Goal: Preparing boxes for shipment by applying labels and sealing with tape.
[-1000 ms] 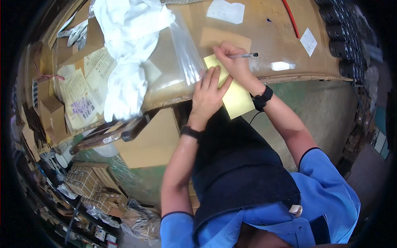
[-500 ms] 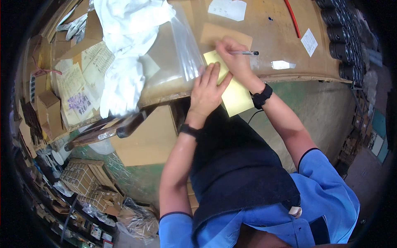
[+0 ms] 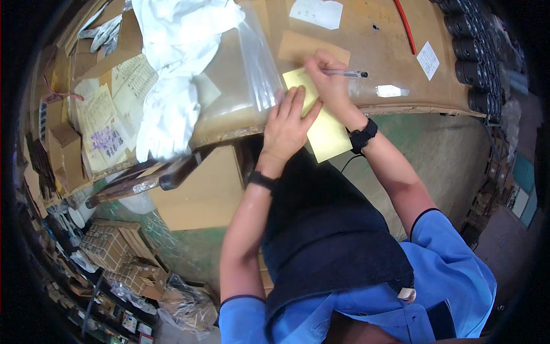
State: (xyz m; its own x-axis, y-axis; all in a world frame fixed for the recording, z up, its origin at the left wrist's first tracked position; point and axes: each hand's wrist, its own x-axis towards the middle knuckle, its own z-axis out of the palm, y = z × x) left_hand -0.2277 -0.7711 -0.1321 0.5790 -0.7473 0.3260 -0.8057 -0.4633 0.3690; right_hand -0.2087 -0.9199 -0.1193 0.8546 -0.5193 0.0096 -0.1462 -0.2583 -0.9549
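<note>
A pen [image 3: 345, 73] with a clear barrel is gripped in my right hand [image 3: 330, 82], its back end pointing right. That hand rests at the top part of a yellow sheet of paper [image 3: 328, 137], and its fingers hide the pen's tip. My left hand [image 3: 287, 123] lies flat on the sheet's left side, fingers stretched out and holding nothing. The sheet's lower end sticks out past the table's front edge. Under its upper end lies a piece of brown cardboard [image 3: 312, 49].
White gloves [image 3: 172, 109] and a clear plastic bag [image 3: 252, 63] lie to the left, with handwritten papers [image 3: 109, 123] beyond. Black cylindrical parts [image 3: 471, 50] are stacked at the table's right end. A white label [image 3: 391, 91], a red tube [image 3: 405, 26] and small notes [image 3: 428, 60] lie on the table [image 3: 372, 51].
My right hand has shifted slightly to the right with the pen, along the top of the yellow sheet. My left hand has stayed in place.
</note>
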